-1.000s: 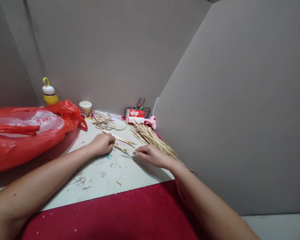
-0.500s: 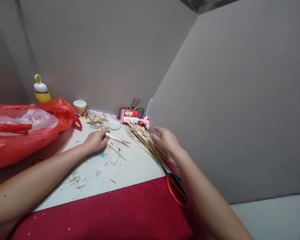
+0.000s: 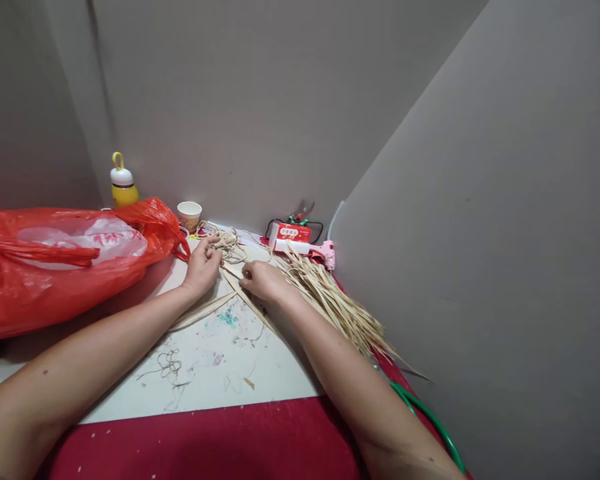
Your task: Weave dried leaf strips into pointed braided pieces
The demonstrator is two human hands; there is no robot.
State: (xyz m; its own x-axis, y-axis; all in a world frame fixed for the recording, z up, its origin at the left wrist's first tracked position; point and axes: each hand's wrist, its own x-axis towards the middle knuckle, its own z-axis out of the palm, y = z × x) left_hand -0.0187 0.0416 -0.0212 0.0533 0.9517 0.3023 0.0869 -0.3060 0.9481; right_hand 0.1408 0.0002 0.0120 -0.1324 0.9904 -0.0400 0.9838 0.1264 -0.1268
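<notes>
A: State of the hands?

B: The right hand (image 3: pixel 265 280) is nearly closed, fingertips pinched on a strip (image 3: pixel 233 271) that runs across to the left hand (image 3: pixel 201 270). The left is partly open, fingers loosely bent, at the strip's far end. Whether it grips that end, I cannot tell.

A: Position of the other strips?

B: On the white sheet (image 3: pixel 240 380). One long strip (image 3: pixel 255 309) slants toward the near side from between the hands. A curved strip (image 3: pixel 207 310) meets it and passes behind the left forearm.

A: What is done?

B: Several strips are out singly, apart from the bundle (image 3: pixel 347 307). I judge the work to be at an early stage. Strips touch or cross near the hands; I see no knot or binding on them.

A: What is left?

B: The bundle is plentiful and loose, fanned out beside the right forearm. The cord (image 3: pixel 225 243) is in a loose heap beyond the left hand, and the thread (image 3: pixel 169 363) lies tangled on the sheet. The glue gun (image 3: pixel 325 255) rests by the red box (image 3: pixel 291 232), untouched.
</notes>
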